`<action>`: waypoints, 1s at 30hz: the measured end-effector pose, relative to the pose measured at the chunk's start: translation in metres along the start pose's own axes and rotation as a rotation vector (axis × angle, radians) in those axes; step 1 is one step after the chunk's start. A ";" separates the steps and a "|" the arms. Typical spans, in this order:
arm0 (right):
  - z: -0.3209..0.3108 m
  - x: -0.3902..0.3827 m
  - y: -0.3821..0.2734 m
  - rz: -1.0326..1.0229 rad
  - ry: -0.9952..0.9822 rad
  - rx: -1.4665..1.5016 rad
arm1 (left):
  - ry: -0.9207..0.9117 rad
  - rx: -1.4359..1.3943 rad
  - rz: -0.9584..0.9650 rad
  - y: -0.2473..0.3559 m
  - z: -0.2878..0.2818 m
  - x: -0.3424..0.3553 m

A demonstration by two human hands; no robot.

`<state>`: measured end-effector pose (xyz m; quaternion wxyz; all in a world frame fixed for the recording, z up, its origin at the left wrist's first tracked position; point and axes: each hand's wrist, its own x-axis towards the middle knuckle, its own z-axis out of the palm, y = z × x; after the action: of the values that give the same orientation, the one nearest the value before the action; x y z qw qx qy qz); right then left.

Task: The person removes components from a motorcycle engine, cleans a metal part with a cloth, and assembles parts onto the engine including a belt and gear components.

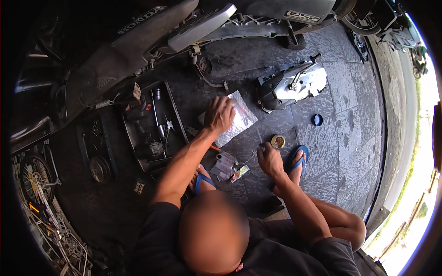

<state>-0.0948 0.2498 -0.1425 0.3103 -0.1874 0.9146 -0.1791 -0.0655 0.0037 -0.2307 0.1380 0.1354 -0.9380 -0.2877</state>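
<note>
My left hand (219, 115) rests over a shiny silver packet (241, 120) on the floor, its fingers apart and bent a little downward. Whether the fingertips press on it or hover just above, I cannot tell. In my right hand (270, 160) is a thin greyish stick-like tool (259, 135), pinched and pointing away from me. Just right of that hand stands a small open jar (277, 141) with brownish contents. Beyond it lies a round blue lid (318, 120). A silver engine side cover (294, 86) sits farther out on the floor.
A dark motorcycle (202, 32) spans the far side. At the left, a black tray (177, 108) holds a power wrench (137, 110) and socket tools; another tray (110, 152) holds a round part (99, 168). Small packages (224, 165) lie between my sandalled feet.
</note>
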 end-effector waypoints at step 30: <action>-0.060 0.126 -0.044 -0.141 0.267 -0.101 | -0.063 -0.212 0.578 0.065 -0.057 -0.002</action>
<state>-0.2158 0.1674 -0.1420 0.1627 -0.2409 0.9402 -0.1774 -0.0558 0.0277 -0.1481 0.1986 -0.1612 -0.9061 -0.3369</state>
